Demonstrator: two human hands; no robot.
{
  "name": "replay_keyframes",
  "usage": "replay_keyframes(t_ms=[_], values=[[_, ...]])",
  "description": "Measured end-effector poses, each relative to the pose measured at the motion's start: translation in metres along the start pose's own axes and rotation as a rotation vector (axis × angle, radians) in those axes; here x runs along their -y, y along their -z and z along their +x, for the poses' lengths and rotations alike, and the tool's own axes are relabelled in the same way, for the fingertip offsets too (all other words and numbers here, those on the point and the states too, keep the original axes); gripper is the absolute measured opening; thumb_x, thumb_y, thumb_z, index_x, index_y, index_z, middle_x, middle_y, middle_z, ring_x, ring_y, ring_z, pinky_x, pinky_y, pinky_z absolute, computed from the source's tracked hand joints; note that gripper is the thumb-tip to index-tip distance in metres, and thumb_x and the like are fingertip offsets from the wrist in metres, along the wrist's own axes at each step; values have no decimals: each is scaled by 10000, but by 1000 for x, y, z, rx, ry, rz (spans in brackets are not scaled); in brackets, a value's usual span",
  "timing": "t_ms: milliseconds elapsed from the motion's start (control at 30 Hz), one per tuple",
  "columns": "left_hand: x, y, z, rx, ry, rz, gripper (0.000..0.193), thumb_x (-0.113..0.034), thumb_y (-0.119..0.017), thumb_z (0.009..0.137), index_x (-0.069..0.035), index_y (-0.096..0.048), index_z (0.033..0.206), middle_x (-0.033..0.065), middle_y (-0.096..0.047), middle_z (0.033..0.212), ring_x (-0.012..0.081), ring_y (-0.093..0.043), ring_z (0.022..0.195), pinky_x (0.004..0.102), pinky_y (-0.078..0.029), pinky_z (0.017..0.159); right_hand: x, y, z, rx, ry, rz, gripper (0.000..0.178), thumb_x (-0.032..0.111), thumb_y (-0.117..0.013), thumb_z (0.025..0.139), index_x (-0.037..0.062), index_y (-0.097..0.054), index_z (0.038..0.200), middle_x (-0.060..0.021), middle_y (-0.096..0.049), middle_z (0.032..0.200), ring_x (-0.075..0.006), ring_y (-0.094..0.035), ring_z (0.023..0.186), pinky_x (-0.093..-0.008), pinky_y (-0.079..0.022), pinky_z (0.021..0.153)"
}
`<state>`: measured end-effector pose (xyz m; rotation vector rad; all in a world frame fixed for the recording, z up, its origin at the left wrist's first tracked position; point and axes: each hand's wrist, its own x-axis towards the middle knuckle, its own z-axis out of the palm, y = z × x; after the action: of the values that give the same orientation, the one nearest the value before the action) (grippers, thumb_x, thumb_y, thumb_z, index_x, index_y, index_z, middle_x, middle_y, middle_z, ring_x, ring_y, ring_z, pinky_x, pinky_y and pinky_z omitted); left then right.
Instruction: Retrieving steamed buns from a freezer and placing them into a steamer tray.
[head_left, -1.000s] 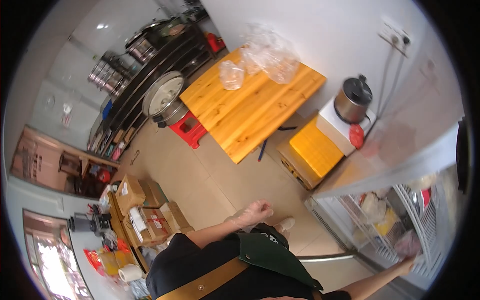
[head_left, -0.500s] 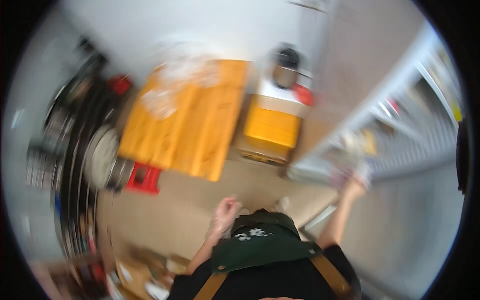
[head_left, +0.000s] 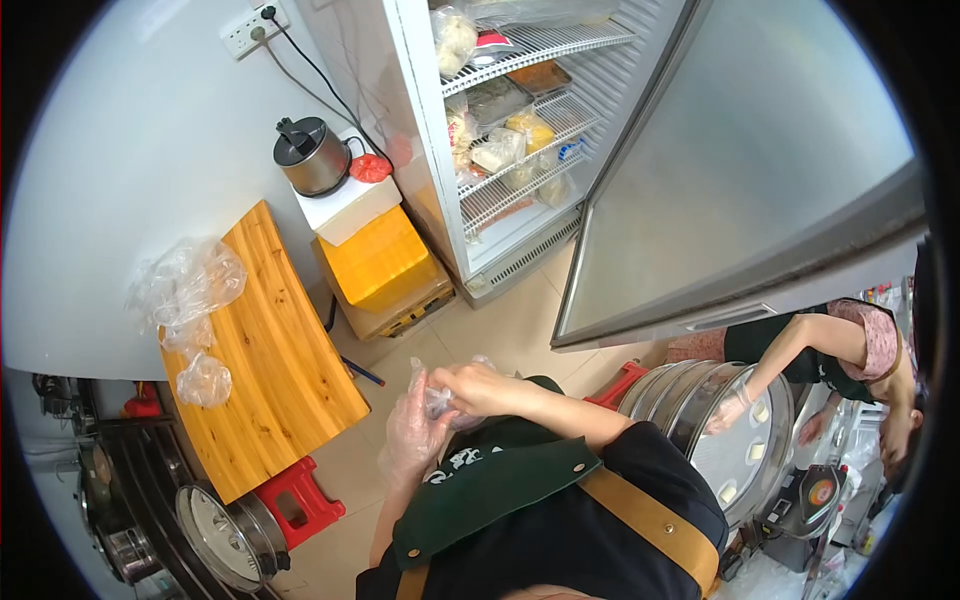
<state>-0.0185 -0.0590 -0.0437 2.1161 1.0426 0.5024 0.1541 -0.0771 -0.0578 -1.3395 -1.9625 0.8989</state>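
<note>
Both hands meet in front of my dark green apron [head_left: 505, 480]. My left hand [head_left: 414, 432] wears a thin clear plastic glove; its fingers point up and close on crumpled clear plastic [head_left: 438, 402]. My right hand [head_left: 478, 388] has its fingers bent and pressed together on the same plastic. More clear film shows just behind the right knuckles. Whether this plastic is a second glove or a small bag, I cannot tell. Ahead stands an upright fridge [head_left: 478, 285] with its glass door [head_left: 720, 190] wide open; bagged food [head_left: 500, 150] lies on its wire shelves.
A wooden table [head_left: 285, 360] with crumpled plastic bags [head_left: 200, 285] stands left, a red stool [head_left: 300, 500] below it. Beyond are a yellow box [head_left: 375, 260] and a metal pot [head_left: 315, 160]. At right, a co-worker's gloved hand [head_left: 730, 408] reaches into a round steamer [head_left: 700, 470] holding pale pieces.
My view has turned right, toward the fridge and the co-worker. My right hand has come from near the fridge to meet my left hand at the apron.
</note>
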Motion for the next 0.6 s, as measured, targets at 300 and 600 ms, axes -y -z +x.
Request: replay_keyframes(t_ms=[300,600], values=[[-23,-25,19,54,8,-98,404,-72,-596,696,-63,-491,1087,190,-588,920,364,-558,886,405,-451,739,13,27,-24,-21,13,54,266,25,-564,700,11,-436,933,-188,-561,839,-366,-553,817,-427,-430,675],[11,-61,5,-190,107,-39,199,-73,-604,727,-16,-597,918,160,-601,894,274,-593,830,316,-452,755,-7,89,-80,-858,14,-224,221,30,-619,682,11,-534,885,-131,-573,855,-302,-562,803,-361,-462,684]])
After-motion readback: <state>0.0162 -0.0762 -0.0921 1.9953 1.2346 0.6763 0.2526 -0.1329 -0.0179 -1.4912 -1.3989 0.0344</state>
